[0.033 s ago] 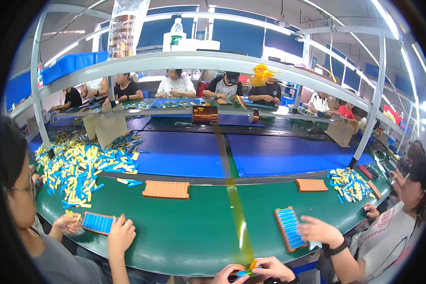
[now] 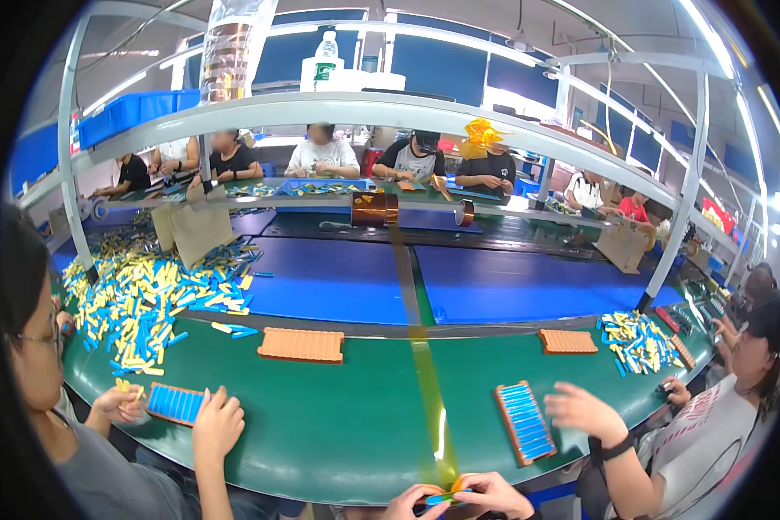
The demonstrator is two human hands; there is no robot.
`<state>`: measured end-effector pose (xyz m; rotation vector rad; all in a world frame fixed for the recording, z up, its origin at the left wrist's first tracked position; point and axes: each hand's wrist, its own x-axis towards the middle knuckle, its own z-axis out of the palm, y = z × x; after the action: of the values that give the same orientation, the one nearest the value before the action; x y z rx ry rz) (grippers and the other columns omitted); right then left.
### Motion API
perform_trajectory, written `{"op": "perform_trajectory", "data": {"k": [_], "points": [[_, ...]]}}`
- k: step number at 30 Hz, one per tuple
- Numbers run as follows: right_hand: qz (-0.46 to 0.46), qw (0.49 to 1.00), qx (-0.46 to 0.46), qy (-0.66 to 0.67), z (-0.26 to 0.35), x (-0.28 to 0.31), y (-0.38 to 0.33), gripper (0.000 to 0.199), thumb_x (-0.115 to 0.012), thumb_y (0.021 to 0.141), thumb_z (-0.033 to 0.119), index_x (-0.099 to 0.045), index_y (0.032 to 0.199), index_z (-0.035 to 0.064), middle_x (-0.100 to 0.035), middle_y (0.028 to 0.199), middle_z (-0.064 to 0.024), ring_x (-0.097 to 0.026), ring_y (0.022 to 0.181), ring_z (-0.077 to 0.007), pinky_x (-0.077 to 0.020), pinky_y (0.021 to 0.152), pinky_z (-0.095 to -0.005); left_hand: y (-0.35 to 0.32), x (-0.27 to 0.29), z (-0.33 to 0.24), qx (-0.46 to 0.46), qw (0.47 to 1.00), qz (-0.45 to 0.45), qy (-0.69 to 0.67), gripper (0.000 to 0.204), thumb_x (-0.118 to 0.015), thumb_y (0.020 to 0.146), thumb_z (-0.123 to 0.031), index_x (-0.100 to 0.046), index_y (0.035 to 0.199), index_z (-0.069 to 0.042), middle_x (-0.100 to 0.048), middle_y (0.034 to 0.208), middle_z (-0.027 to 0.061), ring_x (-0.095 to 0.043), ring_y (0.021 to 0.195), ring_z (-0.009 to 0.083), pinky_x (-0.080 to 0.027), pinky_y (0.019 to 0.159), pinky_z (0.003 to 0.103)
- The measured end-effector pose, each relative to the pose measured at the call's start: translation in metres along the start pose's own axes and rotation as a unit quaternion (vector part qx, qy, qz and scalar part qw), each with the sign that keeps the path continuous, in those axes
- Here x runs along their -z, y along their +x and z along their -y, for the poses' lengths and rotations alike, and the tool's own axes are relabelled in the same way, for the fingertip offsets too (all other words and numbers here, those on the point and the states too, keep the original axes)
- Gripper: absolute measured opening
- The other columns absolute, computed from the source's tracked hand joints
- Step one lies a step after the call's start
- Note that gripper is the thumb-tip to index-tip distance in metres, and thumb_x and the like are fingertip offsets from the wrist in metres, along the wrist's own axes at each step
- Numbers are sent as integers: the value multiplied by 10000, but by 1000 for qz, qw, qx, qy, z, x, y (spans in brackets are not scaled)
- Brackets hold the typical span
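Observation:
At the bottom edge, my left hand [image 2: 413,503] and my right hand [image 2: 497,497] are close together, fingers pinched on a small flat blue piece [image 2: 437,499]. An amber transparent tape [image 2: 433,407] runs from a copper-coloured roll [image 2: 374,210] on the bar across the bench down to my fingers. Its orange-looking end [image 2: 457,484] bunches by my right fingertips. Part of the blue piece is hidden behind fingers and tape, and the lower parts of both hands are cut off by the frame.
A green bench [image 2: 338,416] curves around me. Heaped blue and yellow pieces [image 2: 147,303] lie left, a smaller heap [image 2: 637,342] right. Orange ridged trays [image 2: 301,344] stand ahead. Co-workers beside me handle trays holding blue pieces [image 2: 525,422]. A metal frame [image 2: 390,108] spans overhead.
My hands stay on the blue piece with only a slight shift left in the picture. The right co-worker's hand has risen and moved off the tray.

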<state>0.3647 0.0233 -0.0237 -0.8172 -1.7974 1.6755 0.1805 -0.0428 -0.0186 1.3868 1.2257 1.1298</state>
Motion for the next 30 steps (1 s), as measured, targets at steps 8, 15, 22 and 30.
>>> {"op": "perform_trajectory", "data": {"k": [8, 15, 22, 30], "points": [[-79, 996, 29, -9, 10, -17, -7, 213, -597, 792, 90, -536, 978, 6, -515, 956, -51, -507, 789, -119, -401, 724, -235, 6, -1, 34, 67, 985, -30, -159, 143, -607, 777, -37, -574, 909, 7, -587, 858, 25, -526, 790, 64, -426, 714, 189], [-486, 773, 27, -408, 4, 44, -65, 811, -749, 586, 163, -288, 1221, -40, -381, 1159, -205, -350, 1075, -344, -293, 916, -407, 4, 7, 8, 127, 972, -73, -183, 57, -580, 785, -24, -527, 770, -7, -530, 751, -3, -464, 692, 45, -377, 640, 188], [-392, 835, -24, -385, -5, 72, -55, 1091, -779, 565, 268, -51, 1299, -80, -341, 1220, -237, -308, 1104, -366, -268, 938, -427, 7, 9, 8, 120, 951, -78, -274, 39, -521, 803, -13, -519, 801, 26, -581, 841, 90, -560, 725, 125, -461, 675, 260], [-373, 835, 7, -405, 2, 33, -51, 992, -759, 570, 277, -165, 1250, -134, -384, 1126, -231, -373, 985, -358, -317, 860, -433, 6, 10, 6, 108, 945, -82, -297, 44, -540, 792, 6, -549, 804, 48, -589, 856, 89, -527, 788, 98, -418, 722, 229]]}}
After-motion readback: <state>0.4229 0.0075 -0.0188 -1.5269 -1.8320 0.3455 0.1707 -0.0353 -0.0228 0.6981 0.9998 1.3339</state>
